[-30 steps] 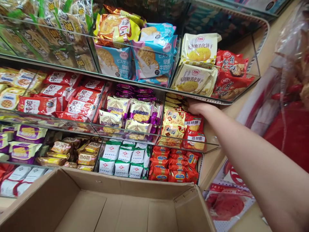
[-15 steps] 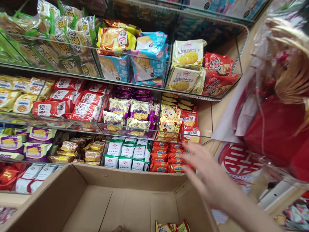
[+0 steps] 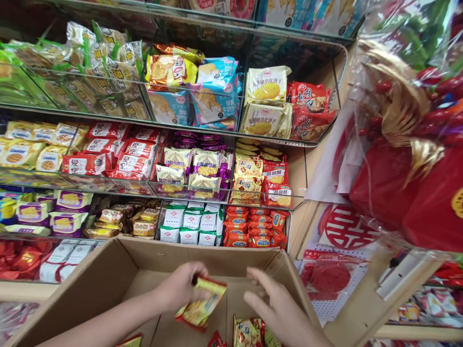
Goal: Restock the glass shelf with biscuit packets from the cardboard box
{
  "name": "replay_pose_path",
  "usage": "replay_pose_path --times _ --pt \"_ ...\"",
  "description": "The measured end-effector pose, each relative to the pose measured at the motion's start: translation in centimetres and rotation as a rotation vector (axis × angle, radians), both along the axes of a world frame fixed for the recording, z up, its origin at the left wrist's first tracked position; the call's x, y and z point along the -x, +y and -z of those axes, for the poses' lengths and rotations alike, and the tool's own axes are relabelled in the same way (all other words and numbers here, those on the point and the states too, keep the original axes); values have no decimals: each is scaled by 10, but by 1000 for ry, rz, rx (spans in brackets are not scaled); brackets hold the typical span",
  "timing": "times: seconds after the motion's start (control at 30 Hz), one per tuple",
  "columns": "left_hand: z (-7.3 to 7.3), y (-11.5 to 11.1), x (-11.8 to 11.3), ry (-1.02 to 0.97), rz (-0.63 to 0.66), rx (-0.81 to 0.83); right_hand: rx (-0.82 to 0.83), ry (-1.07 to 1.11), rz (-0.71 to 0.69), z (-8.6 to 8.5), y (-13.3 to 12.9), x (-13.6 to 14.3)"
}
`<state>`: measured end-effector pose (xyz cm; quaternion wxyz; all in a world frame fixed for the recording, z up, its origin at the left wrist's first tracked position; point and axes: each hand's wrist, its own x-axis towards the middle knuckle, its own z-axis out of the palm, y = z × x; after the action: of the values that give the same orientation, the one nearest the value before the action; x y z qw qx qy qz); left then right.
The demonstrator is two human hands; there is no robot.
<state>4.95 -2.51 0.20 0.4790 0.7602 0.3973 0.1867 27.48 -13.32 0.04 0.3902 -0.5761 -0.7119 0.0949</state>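
Observation:
My left hand point(image 3: 184, 289) grips a yellow-and-red snack packet point(image 3: 204, 306) above the inside of an open cardboard box point(image 3: 166, 258). To its right, my right hand point(image 3: 269, 301) has thumb and fingers apart and holds nothing. Below that hand, at the bottom of the box, rests another yellow packet point(image 3: 246, 332) with red edges. Part of a red packet point(image 3: 217, 340) shows beside it, and the corner of a further yellow one point(image 3: 130, 341) lies at the lower left.
Glass-fronted shelves point(image 3: 195, 130) of wrapped snacks rise behind the box. Yellow packets point(image 3: 248, 189) and red packets point(image 3: 278, 193) fill one compartment, with orange-red packets point(image 3: 237, 229) underneath. Red decorations in clear plastic point(image 3: 390, 193) hang at the right, near a red paper cutout point(image 3: 347, 226).
My right hand has drawn back from the shelf's right end to above the box. My left hand has risen into view with a yellow packet. The view has shifted slightly.

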Motion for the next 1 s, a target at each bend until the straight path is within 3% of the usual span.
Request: replay_pose_path --times 0.1,0.2,0.3,0.4,0.57,0.7,0.8,0.9,1.0 --pt "-43 -9 -35 -322 -24 88 98 450 43 -19 23 18" --pt "-62 -24 -62 -609 -130 181 37 602 159 -37 38 29" --pt "-63 -34 -78 -821 -204 262 -93 500 293 -47 40 34" --pt "-57 -38 -87 -932 -278 291 -179 447 342 -49 35 35" --pt "-46 -40 -89 -863 -367 145 -233 457 307 -39 34 37" --pt "-36 -40 -86 -783 -367 92 -148 531 259 -31 38 38" --pt "-34 -39 -87 -804 -444 93 -49 707 131 -30 37 40" --pt "-39 -36 -86 -846 -470 179 125 803 -23 -31 31 42" --pt "-50 -32 -76 -821 -351 221 241 747 -84 -32 24 38"
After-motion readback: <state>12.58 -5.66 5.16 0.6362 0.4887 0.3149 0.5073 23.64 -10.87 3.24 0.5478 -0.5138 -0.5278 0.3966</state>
